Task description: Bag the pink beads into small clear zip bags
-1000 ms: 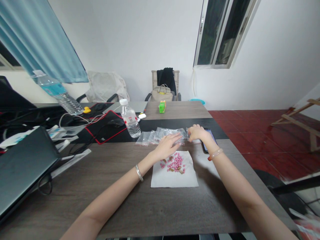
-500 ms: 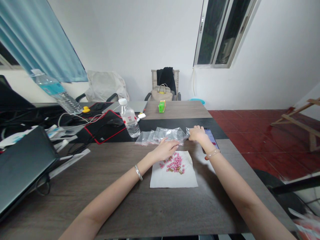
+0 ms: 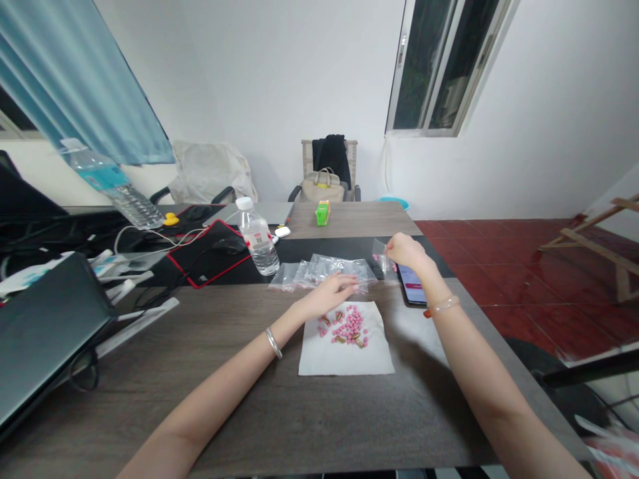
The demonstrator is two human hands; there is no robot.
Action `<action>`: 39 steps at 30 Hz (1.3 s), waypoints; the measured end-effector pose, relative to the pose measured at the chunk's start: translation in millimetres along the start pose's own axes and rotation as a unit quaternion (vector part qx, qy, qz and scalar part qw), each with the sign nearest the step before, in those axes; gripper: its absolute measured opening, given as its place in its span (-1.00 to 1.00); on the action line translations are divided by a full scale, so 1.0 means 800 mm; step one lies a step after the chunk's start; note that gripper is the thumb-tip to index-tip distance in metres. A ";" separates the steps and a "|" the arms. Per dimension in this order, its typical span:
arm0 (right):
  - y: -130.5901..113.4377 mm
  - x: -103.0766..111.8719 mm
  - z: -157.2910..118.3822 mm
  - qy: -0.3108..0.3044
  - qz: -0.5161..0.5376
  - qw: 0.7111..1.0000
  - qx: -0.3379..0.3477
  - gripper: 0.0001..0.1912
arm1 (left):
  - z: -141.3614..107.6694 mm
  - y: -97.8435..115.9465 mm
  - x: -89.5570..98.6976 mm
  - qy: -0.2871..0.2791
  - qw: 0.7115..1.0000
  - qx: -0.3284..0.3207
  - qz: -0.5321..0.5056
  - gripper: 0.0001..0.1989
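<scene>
My right hand (image 3: 407,251) pinches a small clear zip bag (image 3: 379,249), raised at the table's far right. A few pink bits show in or just behind this bag. My left hand (image 3: 332,293), fingers stretched and apart, hovers at the far edge of a white paper sheet (image 3: 319,359), holding nothing. On that sheet lie many round pink pills (image 3: 349,322) and several brown-gold capsules (image 3: 358,340). Beyond the left hand, flat clear plastic bags (image 3: 324,267) overlap in a row. A phone (image 3: 413,289) with a lit screen lies below my right hand.
A water bottle (image 3: 258,243) stands left of the bags, near a red-edged mouse pad (image 3: 210,256). Further left are a dark laptop (image 3: 54,332), cables and a larger bottle (image 3: 120,186). A small green box (image 3: 323,213) sits at the far side.
My right hand has risen and moved right, lifting the small bag and uncovering more of the phone. My left hand has shifted slightly, showing more capsules.
</scene>
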State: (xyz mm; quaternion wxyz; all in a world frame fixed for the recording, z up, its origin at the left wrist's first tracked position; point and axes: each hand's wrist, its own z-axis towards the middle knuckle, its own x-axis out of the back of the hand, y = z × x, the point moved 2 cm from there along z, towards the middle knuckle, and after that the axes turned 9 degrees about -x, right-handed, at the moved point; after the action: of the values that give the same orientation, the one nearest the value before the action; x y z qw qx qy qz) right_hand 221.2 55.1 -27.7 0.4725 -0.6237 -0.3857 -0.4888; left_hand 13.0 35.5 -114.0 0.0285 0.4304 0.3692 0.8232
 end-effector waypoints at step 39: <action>-0.077 0.016 -0.082 -0.383 0.575 0.675 0.257 -0.77 | 0.013 0.093 0.078 0.117 0.843 0.085 -0.518 -0.75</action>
State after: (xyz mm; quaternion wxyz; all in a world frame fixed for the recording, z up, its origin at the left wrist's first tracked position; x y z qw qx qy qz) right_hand 149.6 7.4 2.6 0.6128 -0.7088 -0.2085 0.2804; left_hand 1.5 10.1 -20.1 0.3701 0.0778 0.6076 0.6984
